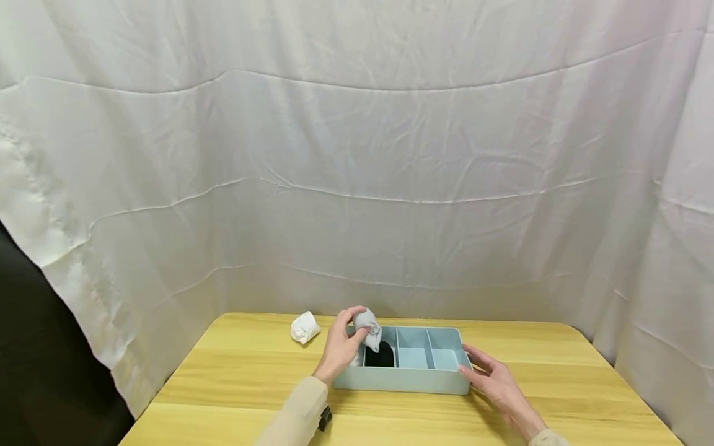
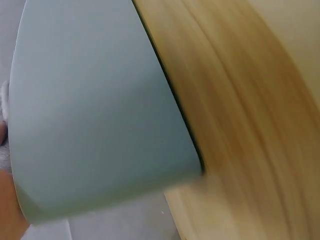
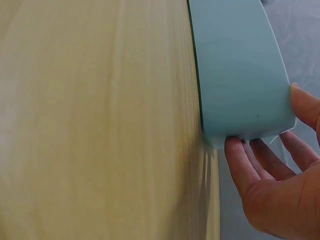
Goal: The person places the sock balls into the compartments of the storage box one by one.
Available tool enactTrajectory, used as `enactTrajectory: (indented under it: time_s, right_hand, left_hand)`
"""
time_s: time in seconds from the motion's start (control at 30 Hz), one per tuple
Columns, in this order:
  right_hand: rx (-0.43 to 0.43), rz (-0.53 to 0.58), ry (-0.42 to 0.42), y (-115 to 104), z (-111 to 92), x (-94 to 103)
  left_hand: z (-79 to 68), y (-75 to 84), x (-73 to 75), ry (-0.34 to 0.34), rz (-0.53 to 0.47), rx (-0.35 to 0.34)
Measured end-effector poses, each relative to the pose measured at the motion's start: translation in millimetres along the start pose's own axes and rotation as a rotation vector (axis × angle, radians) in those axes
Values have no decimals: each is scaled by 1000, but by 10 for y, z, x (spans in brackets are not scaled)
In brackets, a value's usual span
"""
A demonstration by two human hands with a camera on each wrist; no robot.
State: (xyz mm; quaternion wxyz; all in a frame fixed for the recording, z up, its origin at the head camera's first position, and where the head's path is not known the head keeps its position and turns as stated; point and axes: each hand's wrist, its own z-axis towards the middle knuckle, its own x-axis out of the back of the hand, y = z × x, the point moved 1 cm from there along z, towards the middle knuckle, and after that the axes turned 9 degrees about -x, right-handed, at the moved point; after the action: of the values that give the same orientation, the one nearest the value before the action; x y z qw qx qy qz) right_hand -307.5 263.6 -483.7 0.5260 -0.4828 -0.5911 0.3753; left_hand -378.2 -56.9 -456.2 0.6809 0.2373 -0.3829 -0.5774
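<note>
A light grey rolled sock (image 1: 367, 326) is pinched between the thumb and fingers of my left hand (image 1: 339, 347), above the left part of a pale blue divided box (image 1: 400, 380). Below it, a black rolled sock (image 1: 379, 355) lies in one compartment. Whitish cloth shows in the leftmost compartment, partly hidden by the hand. My right hand (image 1: 496, 383) holds the box's right end, thumb at the front rim and fingers against the end wall (image 3: 250, 117). In the left wrist view, the box wall (image 2: 100, 110) covers most of the hand.
A white rolled sock (image 1: 304, 327) lies on the wooden table (image 1: 234, 378), left of the box. The two right compartments show bare floors. Pale curtains (image 1: 401, 235) hang behind and beside the table. A small black object (image 1: 325, 418) is at the left sleeve.
</note>
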Motion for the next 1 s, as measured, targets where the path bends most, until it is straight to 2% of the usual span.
enactTrajectory:
  time_s: [0.13,0.33,0.6,0.77,1.0]
  right_hand:
    - [0,4,-7,0,-1,-9]
    - [-6,-3,-1,-2,-4,-5]
    - [-4,1,-3,14,6,-15]
    - [-6,-2,-6,24,9,-19]
    - [-6,0,-4,5,2,-4]
  left_hand:
    - [-24,22,-100,-36,13,6]
    - [-47,66,-238,-91,53,-31]
    - [-21,73,-360,-113,13,-48]
    - [-19,71,-440,-125,-29,-23]
    - [6,79,-577,-185,-77,-20]
